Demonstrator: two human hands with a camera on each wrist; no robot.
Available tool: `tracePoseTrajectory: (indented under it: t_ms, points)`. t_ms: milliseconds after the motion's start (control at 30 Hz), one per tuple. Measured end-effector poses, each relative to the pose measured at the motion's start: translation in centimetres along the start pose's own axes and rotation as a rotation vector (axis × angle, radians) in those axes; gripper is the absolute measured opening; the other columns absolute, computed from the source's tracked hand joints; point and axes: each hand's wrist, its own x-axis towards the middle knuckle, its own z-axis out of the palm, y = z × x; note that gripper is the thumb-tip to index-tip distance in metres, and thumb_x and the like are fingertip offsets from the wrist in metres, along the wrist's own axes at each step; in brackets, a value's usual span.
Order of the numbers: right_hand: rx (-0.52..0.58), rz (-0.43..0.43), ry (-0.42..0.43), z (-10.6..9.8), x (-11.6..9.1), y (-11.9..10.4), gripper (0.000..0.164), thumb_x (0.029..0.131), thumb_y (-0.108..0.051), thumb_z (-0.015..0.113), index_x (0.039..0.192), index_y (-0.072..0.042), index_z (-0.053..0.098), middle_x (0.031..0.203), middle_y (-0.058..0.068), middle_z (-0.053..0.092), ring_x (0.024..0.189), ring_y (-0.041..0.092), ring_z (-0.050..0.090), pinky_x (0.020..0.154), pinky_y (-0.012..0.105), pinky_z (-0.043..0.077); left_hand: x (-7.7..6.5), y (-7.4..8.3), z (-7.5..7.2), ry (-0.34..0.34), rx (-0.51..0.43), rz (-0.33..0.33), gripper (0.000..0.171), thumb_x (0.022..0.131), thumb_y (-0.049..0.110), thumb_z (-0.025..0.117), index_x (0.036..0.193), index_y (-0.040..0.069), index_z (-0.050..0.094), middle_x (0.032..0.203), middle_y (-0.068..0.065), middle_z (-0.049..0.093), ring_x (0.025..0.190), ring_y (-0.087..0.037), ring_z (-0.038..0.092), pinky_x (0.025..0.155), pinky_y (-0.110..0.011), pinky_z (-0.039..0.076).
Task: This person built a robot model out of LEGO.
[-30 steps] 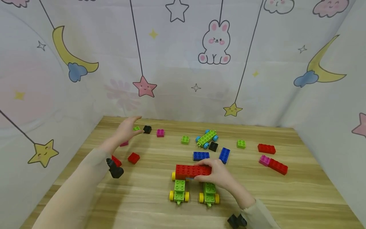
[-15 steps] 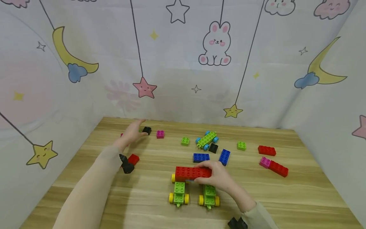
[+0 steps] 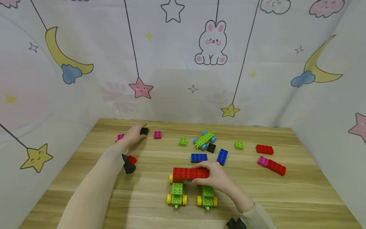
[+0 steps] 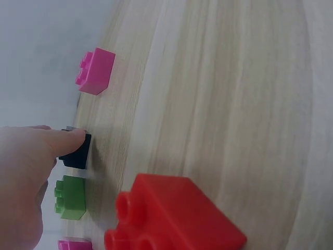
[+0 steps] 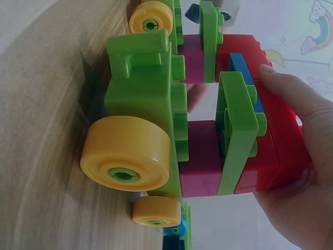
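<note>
At the far left of the table, my left hand (image 3: pixel 132 135) has its thumb and a finger on either side of a small black building block (image 3: pixel 144 131), pinching it. The left wrist view shows the thumb on the black block (image 4: pixel 78 153), with a green block (image 4: pixel 70 198) beside it. My right hand (image 3: pixel 215 176) grips the right end of the red bricks (image 3: pixel 183 174) that top a built vehicle. Below those bricks are two green wheeled bases (image 3: pixel 177 194) with yellow wheels (image 5: pixel 125 153); pink and blue bricks show between in the right wrist view.
A pink block (image 3: pixel 157 135) lies just right of the left hand, and a red block (image 4: pixel 171 213) is close under that wrist. Behind the vehicle are blue bricks (image 3: pixel 199 158) and a green car base (image 3: pixel 204 140). Red bricks (image 3: pixel 264 149) lie at right. A patterned curtain (image 3: pixel 171 105) borders the table.
My left hand has moved right to the black block and now pinches it. My right hand stays on the red bricks. The head view has shifted slightly.
</note>
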Motion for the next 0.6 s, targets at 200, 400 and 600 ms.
tracePoseTrajectory:
  t_ms: [200, 400, 600]
  points:
    - [0.003, -0.006, 0.008, -0.07, 0.04, 0.00, 0.037, 0.080, -0.028, 0.081, 0.112, -0.010, 0.072, 0.109, 0.006, 0.072, 0.090, 0.011, 0.062, 0.073, 0.022, 0.051, -0.12, 0.45, -0.01, -0.021, 0.049, -0.010, 0.053, 0.095, 0.004, 0.060, 0.143, -0.008, 0.042, 0.146, -0.029, 0.042, 0.135, -0.047, 0.040, 0.112, -0.055, 0.034]
    - [-0.008, -0.021, 0.008, -0.12, 0.03, 0.11, 0.037, 0.081, -0.028, 0.081, 0.111, -0.009, 0.072, 0.109, 0.008, 0.072, 0.088, 0.011, 0.061, 0.071, 0.022, 0.051, -0.23, 0.76, 0.01, -0.011, 0.044, -0.014, 0.051, 0.093, 0.002, 0.062, 0.141, -0.006, 0.046, 0.144, -0.028, 0.045, 0.134, -0.046, 0.041, 0.111, -0.055, 0.035]
    - [-0.003, -0.006, 0.001, -0.05, -0.01, 0.14, 0.038, 0.081, -0.029, 0.081, 0.112, -0.010, 0.072, 0.110, 0.008, 0.071, 0.090, 0.011, 0.061, 0.073, 0.022, 0.051, -0.27, 0.84, 0.13, 0.007, 0.029, -0.001, 0.047, 0.091, 0.003, 0.065, 0.135, -0.005, 0.053, 0.139, -0.028, 0.051, 0.131, -0.045, 0.045, 0.111, -0.055, 0.036]
